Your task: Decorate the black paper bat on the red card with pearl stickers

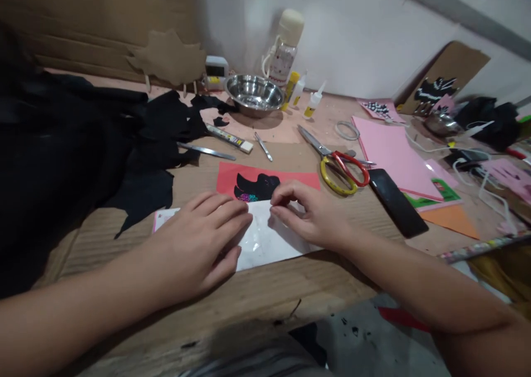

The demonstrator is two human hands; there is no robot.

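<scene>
1. My left hand (199,230) lies palm down over the white sheet (265,244), its fingers extended side by side rather than fanned out. The thumb rests lower, apart from them, on the near part of the sheet.
2. My right hand (315,214) is curled, thumb and forefinger drawn close together at the sheet's far edge. I cannot tell whether anything is caught between those tips.
3. Just beyond my fingertips is the black cut-out (259,186), on the red paper (226,181). Its glitter patch (248,198) sits just past my left fingertips; its right end is close beside my right forefinger. The white sheet meets its near side, and I can't see what lies underneath.
4. As I judge it, the step in hand is close fingertip work where sheet and cut-out meet, my left hand steadying, my right doing the fine part.
5. From here, any move of my right hand calls for a light, exact touch, with my left palm bearing down enough to stop the sheet sliding. A drag could crease it or shift the black piece.
6. Beyond my right hand, slightly to its right, lie the scissors (317,139); farther right is a dark phone (394,200). Black material (141,183) spreads to the left of my left hand and beyond it.
</scene>
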